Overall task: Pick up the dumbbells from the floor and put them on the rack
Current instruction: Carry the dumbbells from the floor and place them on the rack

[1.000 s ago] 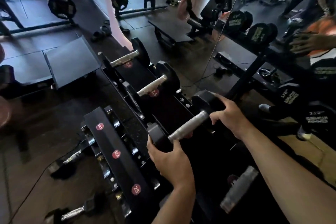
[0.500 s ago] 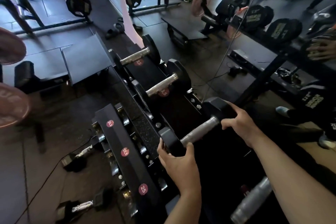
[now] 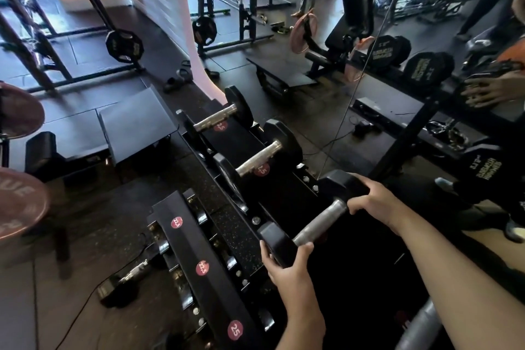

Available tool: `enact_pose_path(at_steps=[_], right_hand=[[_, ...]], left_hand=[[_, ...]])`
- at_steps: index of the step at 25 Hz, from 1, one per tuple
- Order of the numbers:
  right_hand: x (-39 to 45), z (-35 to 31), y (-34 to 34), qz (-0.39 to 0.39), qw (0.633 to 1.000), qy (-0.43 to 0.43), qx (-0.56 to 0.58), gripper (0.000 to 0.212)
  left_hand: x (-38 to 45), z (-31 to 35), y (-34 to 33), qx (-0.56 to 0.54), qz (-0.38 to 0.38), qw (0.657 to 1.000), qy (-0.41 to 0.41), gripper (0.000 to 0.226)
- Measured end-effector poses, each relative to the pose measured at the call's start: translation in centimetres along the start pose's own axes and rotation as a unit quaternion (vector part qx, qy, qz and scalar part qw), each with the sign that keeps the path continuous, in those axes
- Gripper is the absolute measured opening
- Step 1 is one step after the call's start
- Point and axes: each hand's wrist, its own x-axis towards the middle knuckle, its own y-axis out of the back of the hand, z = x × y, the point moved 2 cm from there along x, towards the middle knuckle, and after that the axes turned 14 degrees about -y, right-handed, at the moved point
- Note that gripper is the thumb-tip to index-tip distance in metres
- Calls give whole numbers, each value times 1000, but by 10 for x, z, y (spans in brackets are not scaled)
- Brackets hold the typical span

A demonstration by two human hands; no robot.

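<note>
- A black tiered rack [image 3: 204, 261] is seen on the dark floor [image 3: 108, 207].
- Two dumbbells are seated on its upper tier.
- A third dumbbell [image 3: 318, 224] is held over that tier.
- Its near head is clasped by the left hand [image 3: 289, 267].
- Its far head is gripped by the right hand [image 3: 375, 202].
</note>
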Motion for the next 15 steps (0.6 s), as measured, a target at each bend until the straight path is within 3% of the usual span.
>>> enact_pose_path(at_steps=[7, 12, 15], right_hand=[[-14, -1, -3, 50, 998, -15, -25, 39], [-16, 0, -2, 86, 995, -43, -40, 54], [-32, 0, -4, 104, 994, -14, -29, 39]], left_hand=[[-3, 3, 2, 28, -20, 999, 13, 104], [-6, 8, -1, 49, -14, 999, 12, 103], [-10, 22, 1, 40, -26, 999, 19, 106]])
